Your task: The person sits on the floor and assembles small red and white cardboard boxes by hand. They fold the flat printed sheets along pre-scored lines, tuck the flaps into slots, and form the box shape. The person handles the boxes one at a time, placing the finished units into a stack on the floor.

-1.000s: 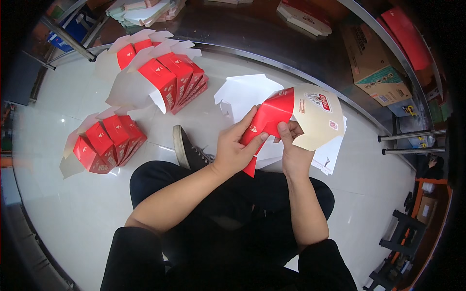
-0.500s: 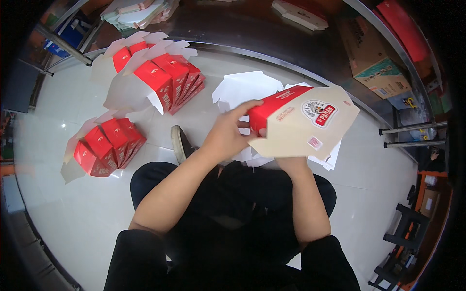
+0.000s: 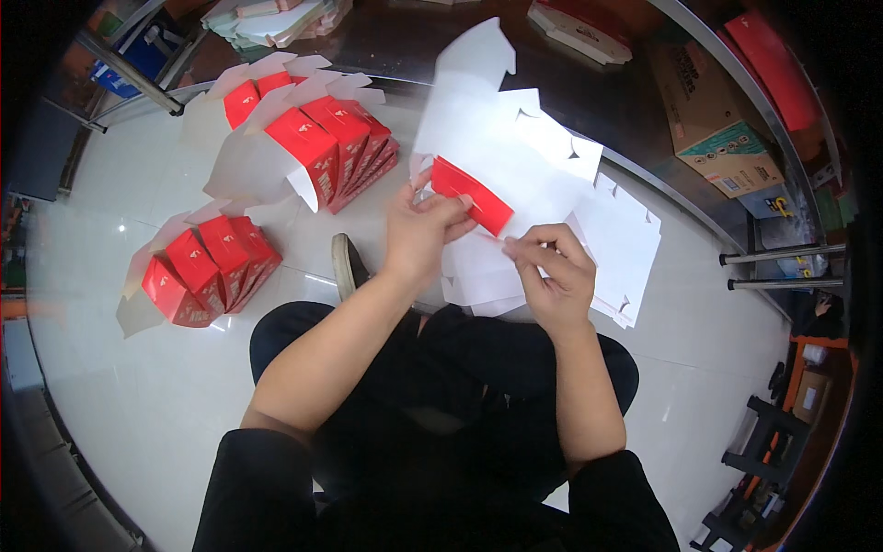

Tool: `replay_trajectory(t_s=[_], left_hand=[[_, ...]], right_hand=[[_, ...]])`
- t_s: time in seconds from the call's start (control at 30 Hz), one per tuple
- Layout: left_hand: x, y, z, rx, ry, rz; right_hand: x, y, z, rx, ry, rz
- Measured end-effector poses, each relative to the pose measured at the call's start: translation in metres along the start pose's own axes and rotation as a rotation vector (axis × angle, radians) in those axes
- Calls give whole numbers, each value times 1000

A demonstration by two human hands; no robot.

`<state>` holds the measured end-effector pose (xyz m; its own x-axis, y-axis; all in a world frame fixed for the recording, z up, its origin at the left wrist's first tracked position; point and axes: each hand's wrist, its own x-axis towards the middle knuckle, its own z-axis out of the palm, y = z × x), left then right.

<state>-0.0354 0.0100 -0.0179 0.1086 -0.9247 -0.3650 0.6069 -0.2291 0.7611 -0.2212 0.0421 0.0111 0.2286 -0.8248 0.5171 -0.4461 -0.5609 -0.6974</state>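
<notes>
In front of my knees I hold a partly folded cardboard food carton (image 3: 471, 198). Its red end panel faces up, and large white flaps stretch away beyond it. My left hand (image 3: 418, 225) grips the left part of the red panel, thumb on top and the other fingers partly hidden underneath. At the panel's right corner, my right hand (image 3: 556, 276) pinches the carton's edge between thumb and curled fingers. Flat white carton blanks (image 3: 630, 244) lie on the floor beneath and to the right; where the held carton ends among the white sheets is hard to make out.
Folded red cartons (image 3: 308, 138) stand nested in rows at the far left, with another group (image 3: 207, 267) nearer. A metal shelf (image 3: 395, 64) runs across the back, carrying stacked blanks (image 3: 271, 23). A brown cardboard box (image 3: 713, 120) sits far right; black stools (image 3: 768, 432) stand right.
The carton's printed cream outside faced up before; now its white inside and red end panel show. My right hand has come out from beneath it to its near corner.
</notes>
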Motion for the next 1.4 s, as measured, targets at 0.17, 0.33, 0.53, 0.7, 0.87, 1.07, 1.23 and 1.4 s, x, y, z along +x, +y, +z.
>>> replay_trajectory(t_s=[0.17,0.33,0.53,0.7,0.87,1.07,1.23,1.4], left_hand=[[-21,-10,13,56,-55,122],[-21,-18,7,178,-131,210],[-18,-14,4,241,-151,172],[-23,-17,10,284,-205,228],[-22,-18,3,303,-290,266],[-26,-1,14,520,-335,157],[-13,-13,0,927,-438,647],[5,6,-2,226,-155,178]], right_hand=[[-1,-3,14,-120,309,153],[-7,0,20,-73,276,114],[-6,2,20,-46,244,119],[-8,7,17,-19,256,176],[-5,2,16,-147,184,66],[4,3,5,298,148,517],[9,0,-9,824,95,716],[5,1,-21,543,-238,409]])
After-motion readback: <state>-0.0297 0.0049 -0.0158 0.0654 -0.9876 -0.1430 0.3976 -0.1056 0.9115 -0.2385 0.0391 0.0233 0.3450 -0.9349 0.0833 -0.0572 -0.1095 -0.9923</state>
